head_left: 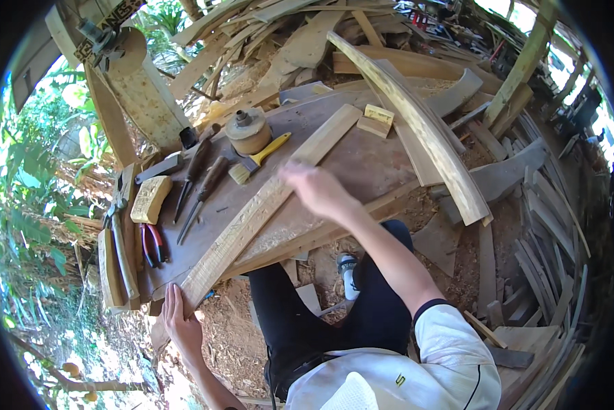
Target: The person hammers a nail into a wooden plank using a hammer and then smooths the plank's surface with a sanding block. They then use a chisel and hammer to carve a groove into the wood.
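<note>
A long pale plank point(236, 227) lies diagonally across the brown bench point(361, 162). My left hand point(181, 318) grips its near-left end, fingers along the edge. My right hand point(305, 183), blurred by motion, is on or just above the plank's middle; its fingers are too smeared to read. Left of the plank lie a yellow-handled brush point(269, 150), two long dark-handled tools point(210, 183), red-handled pliers point(155, 242), a light wood block point(150, 198) and a pot-shaped wooden object point(247, 132). A small two-part block point(377, 121) sits beyond the plank's far end.
Long boards point(416, 119) lean over the bench's right end. Heaped offcuts point(293, 48) lie behind it, and more strips point(546, 225) are stacked at right. A post point(515, 75) stands at the back right. A white bottle point(347, 277) is on the littered ground between my legs.
</note>
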The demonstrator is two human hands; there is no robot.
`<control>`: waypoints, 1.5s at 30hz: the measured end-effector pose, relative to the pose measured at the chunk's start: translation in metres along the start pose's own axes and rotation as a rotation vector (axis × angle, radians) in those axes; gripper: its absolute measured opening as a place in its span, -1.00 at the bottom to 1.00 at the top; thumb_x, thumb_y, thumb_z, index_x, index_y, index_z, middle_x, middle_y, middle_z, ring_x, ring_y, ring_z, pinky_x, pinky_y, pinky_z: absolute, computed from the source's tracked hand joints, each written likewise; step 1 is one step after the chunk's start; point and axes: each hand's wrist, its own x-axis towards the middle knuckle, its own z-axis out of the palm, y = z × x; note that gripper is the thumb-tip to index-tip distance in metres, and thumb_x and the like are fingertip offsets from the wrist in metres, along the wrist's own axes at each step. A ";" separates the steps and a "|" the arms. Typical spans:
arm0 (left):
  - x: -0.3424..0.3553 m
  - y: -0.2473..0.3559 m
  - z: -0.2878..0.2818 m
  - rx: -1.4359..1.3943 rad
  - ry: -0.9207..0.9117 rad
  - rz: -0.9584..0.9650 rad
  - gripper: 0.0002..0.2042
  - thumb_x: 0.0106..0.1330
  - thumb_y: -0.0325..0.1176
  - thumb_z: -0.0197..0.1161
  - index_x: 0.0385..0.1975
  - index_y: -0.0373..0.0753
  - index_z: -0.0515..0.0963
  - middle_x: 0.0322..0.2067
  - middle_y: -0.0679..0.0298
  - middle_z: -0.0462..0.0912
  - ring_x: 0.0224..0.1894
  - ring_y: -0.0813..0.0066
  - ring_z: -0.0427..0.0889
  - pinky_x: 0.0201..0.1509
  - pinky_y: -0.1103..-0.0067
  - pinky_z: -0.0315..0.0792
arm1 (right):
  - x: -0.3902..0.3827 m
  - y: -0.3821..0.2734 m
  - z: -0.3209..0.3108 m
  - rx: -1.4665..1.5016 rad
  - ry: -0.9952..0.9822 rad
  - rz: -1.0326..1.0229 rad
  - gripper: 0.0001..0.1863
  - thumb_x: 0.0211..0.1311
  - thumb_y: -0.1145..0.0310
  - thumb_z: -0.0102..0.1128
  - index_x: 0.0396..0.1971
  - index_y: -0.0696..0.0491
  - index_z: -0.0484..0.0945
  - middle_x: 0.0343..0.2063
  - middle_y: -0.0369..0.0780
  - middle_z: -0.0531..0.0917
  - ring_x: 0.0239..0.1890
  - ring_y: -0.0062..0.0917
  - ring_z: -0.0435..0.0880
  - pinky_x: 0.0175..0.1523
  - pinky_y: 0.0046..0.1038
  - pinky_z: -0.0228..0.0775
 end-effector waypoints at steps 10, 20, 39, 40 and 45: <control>-0.034 -0.028 -0.004 0.074 0.089 0.011 -0.37 0.08 -0.74 0.11 0.27 -0.37 0.56 0.21 -0.01 0.63 0.28 -0.04 0.55 0.41 0.20 0.35 | -0.002 0.038 -0.011 -0.110 0.063 0.041 -0.56 0.43 0.56 -0.03 0.26 0.21 0.53 0.33 -0.02 0.53 0.38 -0.23 0.52 0.44 -0.23 0.44; -0.054 -0.040 -0.018 0.126 0.091 -0.055 -0.40 0.12 -0.67 0.14 0.26 -0.31 0.57 0.05 0.01 0.66 0.14 -0.05 0.59 0.31 0.12 0.38 | 0.003 0.054 -0.022 -0.153 0.043 0.172 -0.63 0.53 0.50 -0.04 0.23 0.20 0.54 0.30 0.03 0.54 0.37 -0.21 0.54 0.45 -0.26 0.45; -0.094 -0.081 -0.030 0.199 0.160 -0.014 -0.47 0.16 -0.65 0.13 0.22 -0.41 0.57 0.01 -0.03 0.64 0.09 -0.10 0.59 0.25 0.12 0.39 | 0.001 0.032 0.006 -0.218 0.098 0.050 -0.65 0.43 0.56 0.01 0.13 0.23 0.60 0.26 0.06 0.58 0.32 -0.23 0.60 0.25 -0.21 0.61; -0.082 -0.078 -0.023 0.168 0.169 0.010 -0.46 0.14 -0.66 0.14 0.22 -0.39 0.57 0.00 -0.03 0.64 0.08 -0.10 0.59 0.24 0.11 0.39 | -0.011 0.032 0.021 -0.245 0.264 -0.167 -0.69 0.42 0.58 0.00 0.07 0.23 0.59 0.11 0.03 0.68 0.21 -0.17 0.67 0.19 -0.22 0.63; -0.095 -0.072 -0.029 0.206 0.151 -0.046 -0.46 0.13 -0.66 0.14 0.20 -0.37 0.59 0.00 -0.02 0.65 0.05 -0.09 0.60 0.23 0.11 0.40 | 0.011 0.032 -0.028 -0.115 0.040 0.257 -0.60 0.48 0.61 -0.09 0.21 0.20 0.56 0.29 -0.01 0.56 0.34 -0.26 0.57 0.34 -0.37 0.57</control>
